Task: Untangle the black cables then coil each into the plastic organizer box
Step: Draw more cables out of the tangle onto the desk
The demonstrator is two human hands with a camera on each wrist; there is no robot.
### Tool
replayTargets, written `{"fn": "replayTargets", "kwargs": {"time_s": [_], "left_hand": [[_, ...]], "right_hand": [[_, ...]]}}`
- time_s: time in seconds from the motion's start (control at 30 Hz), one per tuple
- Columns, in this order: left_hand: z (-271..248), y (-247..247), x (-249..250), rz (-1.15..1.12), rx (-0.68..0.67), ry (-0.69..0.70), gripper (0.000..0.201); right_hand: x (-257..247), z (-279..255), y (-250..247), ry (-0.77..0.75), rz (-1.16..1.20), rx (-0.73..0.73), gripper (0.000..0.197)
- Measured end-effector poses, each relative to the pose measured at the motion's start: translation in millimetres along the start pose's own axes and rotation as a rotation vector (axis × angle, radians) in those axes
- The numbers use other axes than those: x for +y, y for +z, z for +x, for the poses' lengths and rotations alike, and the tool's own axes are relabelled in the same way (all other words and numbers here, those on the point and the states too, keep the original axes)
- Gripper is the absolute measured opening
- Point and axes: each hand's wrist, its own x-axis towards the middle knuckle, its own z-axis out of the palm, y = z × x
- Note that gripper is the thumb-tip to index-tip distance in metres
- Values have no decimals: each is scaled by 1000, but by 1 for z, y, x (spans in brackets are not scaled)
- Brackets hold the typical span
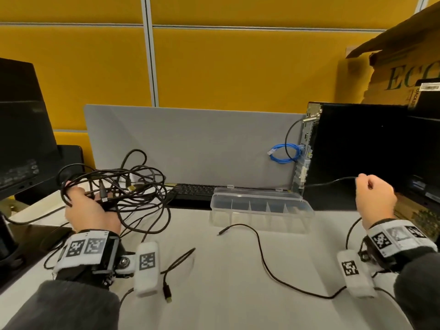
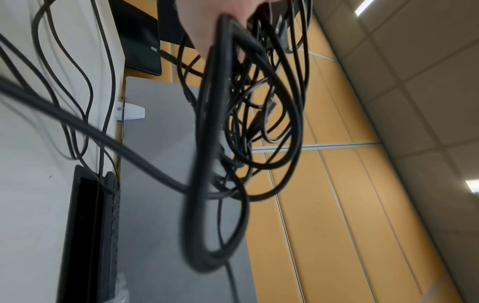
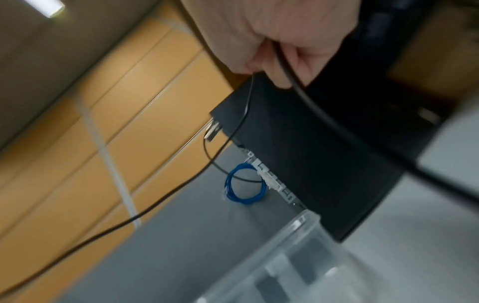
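My left hand grips a tangled bundle of black cables, lifted off the white table at the left. In the left wrist view the fingers curl round several looped strands of the bundle. My right hand is raised at the right and pinches one thin black cable; the right wrist view shows that cable passing through the curled fingers. Its loose length trails over the table. The clear plastic organizer box, with dividers, stands between my hands.
Another cable end with a USB plug lies near my left wrist. A black keyboard sits behind the box against a grey divider panel. A PC tower with a blue cable coil stands at the right, a monitor at the left.
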Motion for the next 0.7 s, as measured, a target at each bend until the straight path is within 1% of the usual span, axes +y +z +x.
{"fn": "replayTargets", "kwargs": {"time_s": [0.03,0.1,0.13,0.17,0.2,0.23,0.27,0.3,0.33,0.37,0.4,0.43,0.47,0.5,0.53,0.57,0.6,0.63,0.67,0.7], "left_hand": [[-2,1,0,-4,-13,-9,55],[-9,3,3,-91,-43,-56,55],[-11,6,6,-208,-68,-72,51],[-14,8,9,-359,-106,-117,49],[-17,12,11,-545,-157,-161,53],[-20,15,12,-666,-198,-185,64],[-23,18,11,-737,-223,-211,69],[-27,23,11,-807,-236,-232,65],[-34,24,17,-894,-249,-264,55],[-43,23,23,-934,-254,-279,46],[-48,26,26,-928,-238,-280,36],[-53,28,29,-929,-240,-309,25],[-55,31,30,-935,-258,-355,17],[-58,32,32,-959,-280,-414,13],[-59,34,32,-989,-313,-443,12],[-63,35,35,-1015,-339,-464,11],[-67,36,38,-1033,-367,-462,11],[-69,36,39,-1041,-378,-445,12],[-69,37,40,-1043,-375,-432,12],[-67,36,39,-1036,-373,-423,12]], "right_hand": [[-5,-2,0,-55,-47,-22,40],[-15,-10,2,-133,-75,-34,38],[-18,-13,4,-157,-82,-80,36],[-21,-17,9,-171,-112,-182,35],[-25,-22,14,-182,-187,-338,34],[-31,-30,20,-190,-288,-534,31],[-39,-40,28,-203,-403,-732,26],[-48,-52,35,-229,-506,-890,21],[-57,-65,42,-274,-588,-976,25],[-62,-77,51,-339,-648,-1003,42],[-69,-89,60,-412,-679,-993,63],[-76,-101,68,-465,-642,-979,80],[-84,-111,74,-478,-547,-1012,90],[-93,-118,78,-445,-414,-1102,93],[-100,-124,82,-374,-263,-1221,89],[-104,-129,85,-287,-139,-1335,77],[-107,-133,86,-213,-55,-1424,56],[-107,-136,85,-146,20,-1474,33],[-107,-136,83,-80,92,-1500,20],[-106,-133,80,-32,145,-1502,25]]}}
